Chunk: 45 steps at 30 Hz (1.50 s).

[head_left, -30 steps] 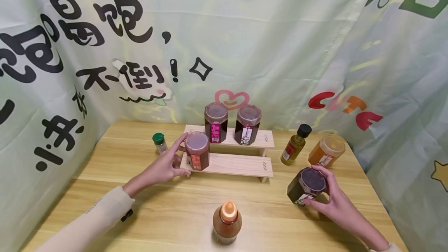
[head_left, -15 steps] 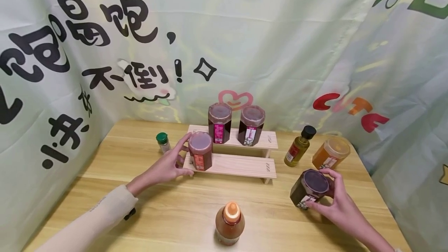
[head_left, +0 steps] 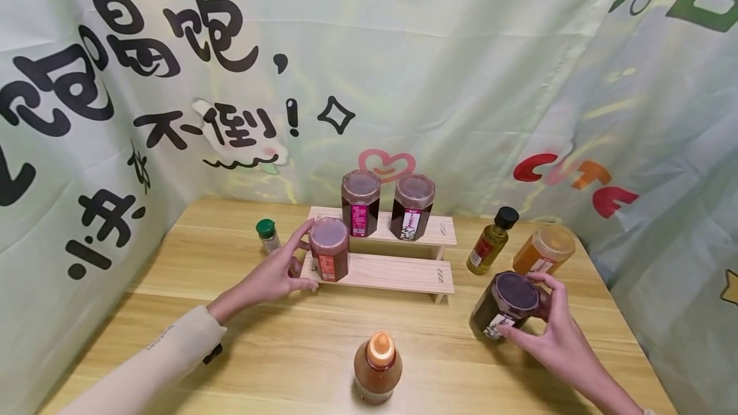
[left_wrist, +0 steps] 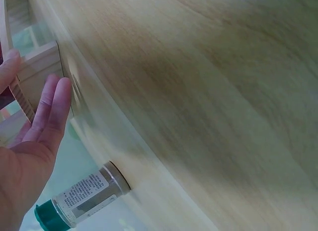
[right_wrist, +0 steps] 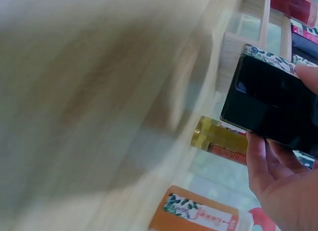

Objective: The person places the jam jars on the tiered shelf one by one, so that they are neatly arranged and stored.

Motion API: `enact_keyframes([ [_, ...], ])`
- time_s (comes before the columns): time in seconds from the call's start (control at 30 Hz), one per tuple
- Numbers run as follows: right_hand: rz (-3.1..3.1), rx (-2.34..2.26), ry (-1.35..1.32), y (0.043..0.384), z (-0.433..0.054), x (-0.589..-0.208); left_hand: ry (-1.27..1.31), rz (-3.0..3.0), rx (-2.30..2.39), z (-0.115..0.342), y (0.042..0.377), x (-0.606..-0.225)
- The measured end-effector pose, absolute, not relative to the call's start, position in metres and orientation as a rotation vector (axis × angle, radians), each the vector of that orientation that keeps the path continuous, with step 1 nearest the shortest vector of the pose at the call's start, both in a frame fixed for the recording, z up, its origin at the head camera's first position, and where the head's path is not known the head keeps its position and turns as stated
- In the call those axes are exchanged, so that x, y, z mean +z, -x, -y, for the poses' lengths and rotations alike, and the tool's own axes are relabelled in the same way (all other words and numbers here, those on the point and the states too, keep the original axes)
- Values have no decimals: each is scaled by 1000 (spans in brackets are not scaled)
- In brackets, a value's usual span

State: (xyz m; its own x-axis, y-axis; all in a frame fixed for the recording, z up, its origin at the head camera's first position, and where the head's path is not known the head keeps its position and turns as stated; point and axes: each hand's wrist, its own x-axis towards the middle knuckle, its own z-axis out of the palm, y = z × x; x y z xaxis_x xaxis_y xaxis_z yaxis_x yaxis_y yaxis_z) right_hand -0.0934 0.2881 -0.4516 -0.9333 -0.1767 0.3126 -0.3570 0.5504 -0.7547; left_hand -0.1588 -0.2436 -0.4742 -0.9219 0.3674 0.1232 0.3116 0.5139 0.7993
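Observation:
My right hand grips a dark eight-sided jar with a floral label, thumb in front and fingers around its right side. The jar is tilted and held above the table, its dark base visible in the right wrist view. My left hand is at the left end of a two-step wooden rack. Its index finger reaches beside a red-brown jar on the lower step, and its thumb lies at that step's front corner. Two of its fingers extend straight. On the upper step stand two dark jars, one left and one right.
Left of the rack stands a green-capped shaker. An oil bottle and an orange jar stand at the right, behind the held jar. A brown squeeze bottle is at the front. Printed cloth hangs behind the table.
My right hand has shifted the dark jar slightly left and up in view. My left hand keeps its place at the rack's end. The head view has swung slightly.

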Motion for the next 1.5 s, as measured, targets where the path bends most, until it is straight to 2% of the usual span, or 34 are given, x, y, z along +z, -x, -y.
enact_keyframes([
  [0.87,2510,1374,-531,104,-240,-427,-620,-2713,1361,245,157,-473],
  [1.5,2479,1457,-643,124,-198,-425,-608,-2725,1351,245,157,-472],
])
